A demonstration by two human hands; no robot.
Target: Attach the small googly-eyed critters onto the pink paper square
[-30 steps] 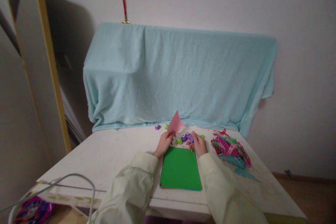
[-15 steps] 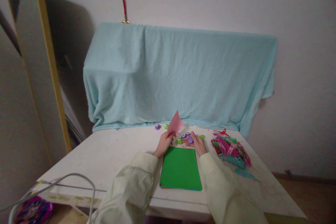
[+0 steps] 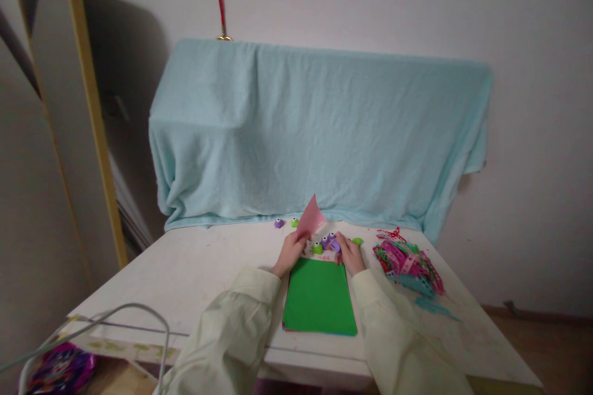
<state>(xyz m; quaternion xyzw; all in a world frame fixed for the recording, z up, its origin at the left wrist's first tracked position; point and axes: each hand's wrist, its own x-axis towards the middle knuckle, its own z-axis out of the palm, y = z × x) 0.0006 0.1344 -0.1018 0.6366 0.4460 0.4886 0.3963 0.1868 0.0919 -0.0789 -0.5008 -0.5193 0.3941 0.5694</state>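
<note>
**Holding pink paper and a purple punch at the table's far edge**

Pinching the lower edge of a pink paper (image 3: 311, 220), the left hand (image 3: 290, 254) sits just left of centre in the frame, its fingers closed on the sheet so that the paper stands up tilted, its point toward the blue cloth (image 3: 319, 136) behind. Just right of it, the right hand (image 3: 351, 255) is curled over a purple punch (image 3: 334, 245), fingers closed on it; how tight the grip is cannot be told at this size. Between the two hands lies a green punch (image 3: 317, 248), with more small purple ones bunched beside the held one. Two more punches, one purple (image 3: 278, 223) and one green (image 3: 294, 222), lie farther back, near the hem of the cloth.

Below the hands, at lower centre, a green sheet (image 3: 319, 296) lies flat on the white table (image 3: 185, 271), between the pale sleeves. At centre right, a heap of paper strips (image 3: 407, 262) in pink, green and teal rests on the table, apart from the right hand. A white wire loop (image 3: 115, 311) curves across the lower left corner.
</note>
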